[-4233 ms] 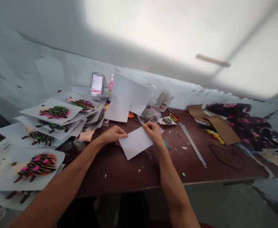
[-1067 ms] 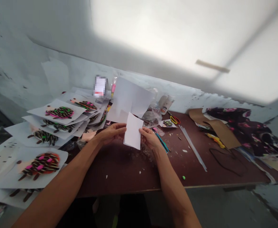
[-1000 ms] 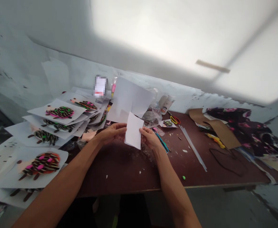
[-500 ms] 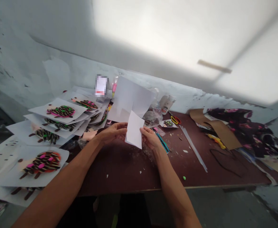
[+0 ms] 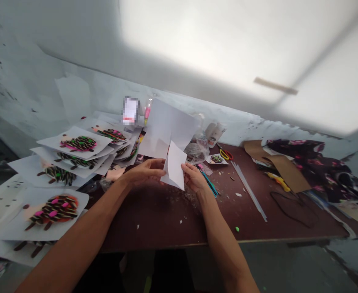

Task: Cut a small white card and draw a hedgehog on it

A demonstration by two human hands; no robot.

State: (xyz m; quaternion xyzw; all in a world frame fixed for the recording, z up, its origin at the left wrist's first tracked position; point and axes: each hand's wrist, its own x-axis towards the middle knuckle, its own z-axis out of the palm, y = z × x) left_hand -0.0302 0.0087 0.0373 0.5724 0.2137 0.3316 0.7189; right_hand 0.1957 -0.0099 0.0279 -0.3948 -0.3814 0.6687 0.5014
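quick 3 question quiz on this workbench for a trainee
1. What do the left hand and right hand hold between them?
2. True or false: the scissors, with yellow and red handles, lie on the table beyond the right hand.
3. What lies heaped at the table's right end? A: dark floral fabric; B: stacked collage sheets; C: the scissors.

Key: 1. white paper sheet; 2. true; 3. A, dark floral fabric.

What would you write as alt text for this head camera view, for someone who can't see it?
The left hand and right hand hold a small white paper sheet over a dark brown worktable, beside stacked white sheets bearing striped pink-and-green collages.
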